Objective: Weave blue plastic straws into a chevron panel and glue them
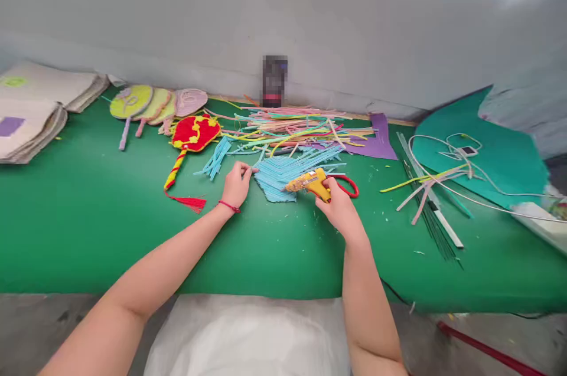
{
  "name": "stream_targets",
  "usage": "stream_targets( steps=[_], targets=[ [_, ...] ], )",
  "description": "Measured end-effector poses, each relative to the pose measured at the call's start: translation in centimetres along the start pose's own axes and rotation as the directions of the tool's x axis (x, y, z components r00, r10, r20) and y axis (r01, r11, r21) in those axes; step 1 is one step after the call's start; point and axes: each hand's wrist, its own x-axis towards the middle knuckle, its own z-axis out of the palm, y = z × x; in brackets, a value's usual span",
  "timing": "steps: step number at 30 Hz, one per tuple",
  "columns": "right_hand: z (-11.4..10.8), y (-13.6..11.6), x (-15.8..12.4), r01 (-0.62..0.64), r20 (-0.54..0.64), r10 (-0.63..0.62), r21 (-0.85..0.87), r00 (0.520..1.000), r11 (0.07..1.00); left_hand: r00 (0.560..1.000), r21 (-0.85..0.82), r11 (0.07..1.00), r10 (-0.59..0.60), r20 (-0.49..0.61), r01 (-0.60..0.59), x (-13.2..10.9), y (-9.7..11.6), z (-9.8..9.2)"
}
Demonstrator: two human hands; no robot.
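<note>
A light blue panel of laid-down strips (277,178) lies on the green table (88,216) in front of me. My left hand (236,185) is closed in a pinch at the panel's left edge, on a thin blue strip. My right hand (339,205) grips a yellow glue gun (310,182), its nozzle pointing left over the panel. A red cord loop (349,186) runs out behind the gun.
A heap of coloured strips (296,128) lies behind the panel, with loose blue strips (217,159) to its left. A red and yellow fan with a tassel (192,137), several pastel fans (150,103), stacked fabric pieces (35,107), a teal sheet (487,151), white cables and thin rods (432,211) surround the work.
</note>
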Motion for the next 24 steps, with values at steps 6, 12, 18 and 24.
stream_targets(
  steps=[6,12,18,24],
  targets=[
    [-0.2,0.5,0.1,0.050,0.007,-0.050,0.063,0.999,0.997,1.000,0.002,1.000,-0.018,-0.002,0.018,0.0,0.1,0.1],
    [-0.3,1.5,1.0,-0.022,-0.083,0.036,0.164,0.996,0.986,1.000,-0.022,0.999,-0.029,0.002,0.029,-0.1,0.2,0.2],
    [-0.5,4.1,2.7,-0.129,-0.455,0.288,0.349,0.842,0.928,0.999,-0.032,0.999,-0.038,0.001,0.038,-0.1,0.4,0.0],
    [-2.1,7.8,3.3,-0.433,-0.679,0.464,0.232,0.569,0.871,0.995,0.076,0.993,0.097,-0.019,-0.096,-0.2,0.2,-0.3]
  ],
)
